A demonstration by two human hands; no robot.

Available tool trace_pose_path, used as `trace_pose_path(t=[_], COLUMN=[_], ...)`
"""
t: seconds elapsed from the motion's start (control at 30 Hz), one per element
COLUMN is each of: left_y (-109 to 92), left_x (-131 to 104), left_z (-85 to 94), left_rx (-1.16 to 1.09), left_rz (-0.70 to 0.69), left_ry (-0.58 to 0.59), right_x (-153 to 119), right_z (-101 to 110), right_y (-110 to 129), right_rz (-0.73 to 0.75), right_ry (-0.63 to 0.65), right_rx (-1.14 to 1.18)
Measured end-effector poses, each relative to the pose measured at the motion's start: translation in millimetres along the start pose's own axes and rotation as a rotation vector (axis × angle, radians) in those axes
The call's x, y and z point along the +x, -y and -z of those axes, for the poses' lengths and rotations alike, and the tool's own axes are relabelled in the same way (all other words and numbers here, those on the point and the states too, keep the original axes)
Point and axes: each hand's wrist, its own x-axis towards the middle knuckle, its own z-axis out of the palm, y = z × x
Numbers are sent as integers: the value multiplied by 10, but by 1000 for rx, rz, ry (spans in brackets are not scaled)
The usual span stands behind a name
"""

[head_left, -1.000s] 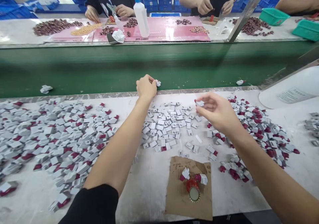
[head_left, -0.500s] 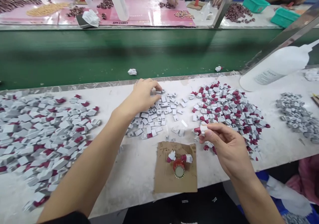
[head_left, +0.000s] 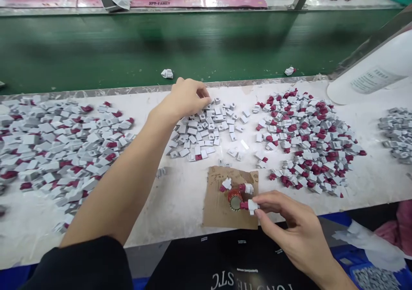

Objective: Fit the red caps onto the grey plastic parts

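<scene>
My right hand (head_left: pixel 289 225) pinches a small white-and-maroon plastic piece (head_left: pixel 252 206) between thumb and forefinger. Its maroon end is beside a bottle cap (head_left: pixel 235 200) on a brown cardboard square (head_left: pixel 214 212); whether they touch I cannot tell. Two similar pieces lie on the cardboard, one white-and-maroon piece (head_left: pixel 226 183) behind the cap and another white-and-maroon piece (head_left: pixel 247 188) to its right. My left hand (head_left: pixel 189 96) reaches to the back of a pile of small grey blocks (head_left: pixel 206 131), fingertips drawn together there. What they hold is hidden.
Larger grey-and-maroon parts (head_left: pixel 64 148) are heaped at left. Right of the middle spreads a pile of white-and-maroon pieces (head_left: pixel 309 139). A white squeeze bottle (head_left: pixel 370 75) leans at the right, near more grey parts (head_left: pixel 399 131). Beyond the table edge runs a green belt (head_left: pixel 144 45).
My right hand has carried its piece from beside the white-and-maroon pile down to the bottle cap. My left hand stays at the grey blocks, its fingers now closer together. The view has tilted down.
</scene>
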Motion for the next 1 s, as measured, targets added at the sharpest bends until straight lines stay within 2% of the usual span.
trace_pose_path(t=[0.13, 0.3, 0.5, 0.8, 1.0], left_y=[13, 92, 206, 243, 287], left_x=[-42, -252, -467, -657, -749], left_z=[19, -42, -90, -156, -169], left_rx=[-19, 32, 35, 13, 102], left_rz=[-25, -194, -272, -302, -354], left_ry=[8, 14, -24, -84, -34], right_x=[-65, -64, -49, -54, -98], right_z=[-40, -81, -85, -57, -33], right_y=[-76, -97, -119, -155, -170], right_rz=[33, 105, 157, 173, 90], right_ry=[-3, -40, -36, -18, -32], right_rx=[-14, -38, -58, -58, 7])
